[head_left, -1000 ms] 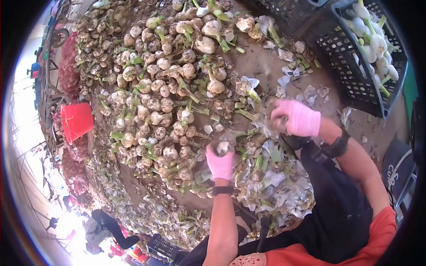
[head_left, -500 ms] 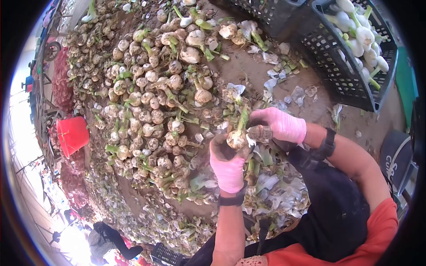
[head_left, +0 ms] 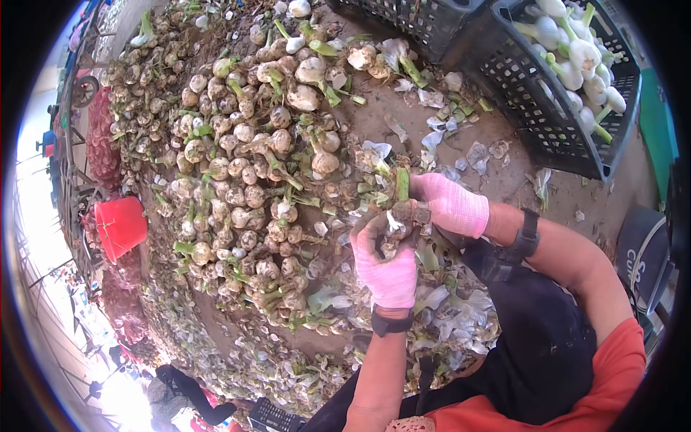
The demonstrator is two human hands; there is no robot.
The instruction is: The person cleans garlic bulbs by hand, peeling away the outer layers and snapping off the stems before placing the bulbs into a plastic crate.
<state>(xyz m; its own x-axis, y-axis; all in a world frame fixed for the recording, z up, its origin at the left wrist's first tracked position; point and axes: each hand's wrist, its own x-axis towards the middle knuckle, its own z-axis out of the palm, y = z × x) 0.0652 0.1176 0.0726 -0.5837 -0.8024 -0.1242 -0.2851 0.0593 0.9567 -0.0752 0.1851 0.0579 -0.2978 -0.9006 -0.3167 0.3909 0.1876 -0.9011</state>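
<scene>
Both my hands wear pink gloves with dark, soiled fingers. My left hand (head_left: 386, 272) is closed around a garlic bulb (head_left: 391, 248), mostly hidden by the fingers. Its cut green stem (head_left: 402, 185) points up and away from me. My right hand (head_left: 452, 206) is closed against the bulb's right side at the base of the stem, where a strip of white skin (head_left: 394, 222) hangs loose. Whether those fingers also hold a small tool is hidden. Beyond my hands lies a wide heap of dirt-covered garlic (head_left: 241, 173) with short stems.
A black crate (head_left: 551, 119) of clean white garlic stands at the upper right, beside another black crate (head_left: 410, 25). Peelings (head_left: 461, 317) cover the ground near my legs. A red bucket (head_left: 121, 229) and red mesh sacks (head_left: 103, 137) are at left. Another person (head_left: 180, 392) is at lower left.
My left hand has shifted slightly right and turned over the bulb, covering more of it. The right hand has moved slightly left, and loose white skin now shows between the hands.
</scene>
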